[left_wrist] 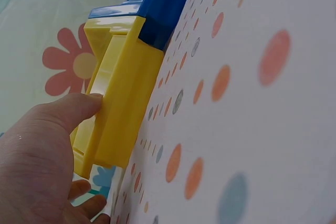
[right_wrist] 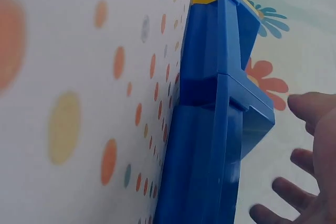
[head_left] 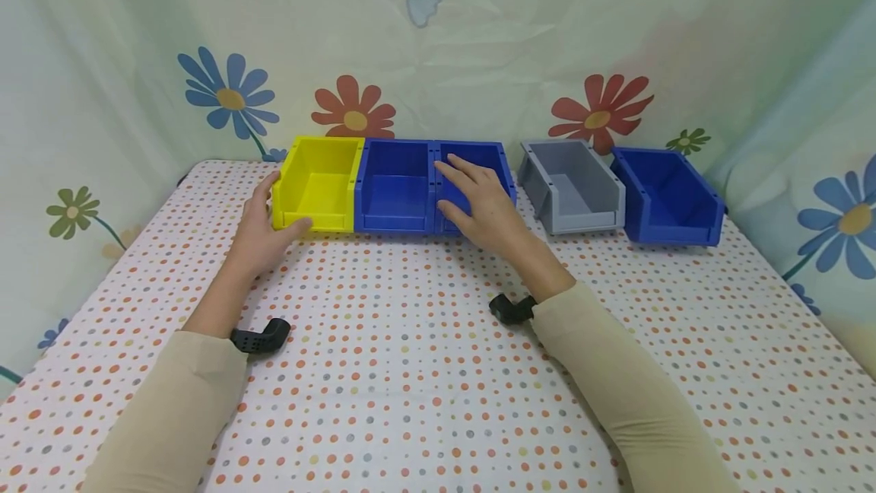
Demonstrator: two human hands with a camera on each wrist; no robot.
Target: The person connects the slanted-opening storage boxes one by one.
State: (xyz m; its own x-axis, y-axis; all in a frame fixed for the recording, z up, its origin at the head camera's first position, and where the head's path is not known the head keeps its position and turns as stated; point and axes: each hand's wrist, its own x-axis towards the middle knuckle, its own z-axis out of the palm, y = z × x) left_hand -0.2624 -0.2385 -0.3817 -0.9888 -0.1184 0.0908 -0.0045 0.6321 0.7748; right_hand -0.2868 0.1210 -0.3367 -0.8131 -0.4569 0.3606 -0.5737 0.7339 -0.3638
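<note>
At the left end of the row, a yellow storage bin (head_left: 318, 173) stands with its open front facing me. My left hand (head_left: 263, 234) is at its front left corner, thumb on the front lip and fingers along the left side. In the left wrist view, the thumb rests on the yellow bin (left_wrist: 123, 103) and the other fingers are spread below. Against the yellow bin stands a blue bin (head_left: 397, 189), side by side with a second blue bin (head_left: 497, 162). Over that second one my right hand (head_left: 489, 211) hovers, fingers spread, holding nothing and partly hiding it.
Right of a gap, a grey bin (head_left: 571, 181) stands slightly angled, with another blue bin (head_left: 674, 189) beside it. A dotted cloth (head_left: 397, 371) covers the table. Behind the bins hangs a flowered curtain (head_left: 479, 44). Each wrist wears a black camera band (head_left: 263, 337).
</note>
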